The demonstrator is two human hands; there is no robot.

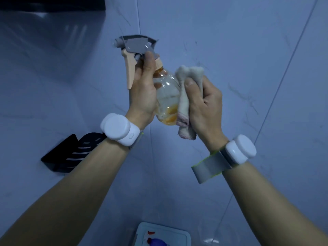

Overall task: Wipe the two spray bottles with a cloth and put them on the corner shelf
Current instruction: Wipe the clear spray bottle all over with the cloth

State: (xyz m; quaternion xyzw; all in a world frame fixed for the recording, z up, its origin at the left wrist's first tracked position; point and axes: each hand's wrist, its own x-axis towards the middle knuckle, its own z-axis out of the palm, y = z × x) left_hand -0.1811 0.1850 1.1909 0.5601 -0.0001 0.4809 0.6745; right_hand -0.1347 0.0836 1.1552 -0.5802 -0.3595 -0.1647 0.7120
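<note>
I am holding the spray bottle [166, 96] up in front of the wall corner. Its grey and peach trigger head [134, 45] is pointing up and to the left, and its clear body is tilting down to the right, with a little orange liquid pooling near the base. My left hand [142, 93] is gripping it round the neck and upper body, thumb lying up toward the collar. My right hand [205, 107] is curling round a bunched white cloth [184, 103] and pressing it against the bottle's right side, from shoulder to base. One fold is sticking up above my thumb and another is hanging out below the hand. White wrist devices [118, 129] on grey straps are sitting on both arms.

Pale tiled wall [248, 59] is filling the space around the bottle on every side, its corner seam running down behind my hands. The black corner shelf [71, 153] is hanging low on the left, well apart from the bottle, its right end hiding behind my left forearm and its front edge facing down-left. At the bottom edge, between my forearms, a pale blue tray [177, 231] with rounded corners is carrying a blue rounded thing [158, 243] that the frame is cutting off; I cannot tell what it is
</note>
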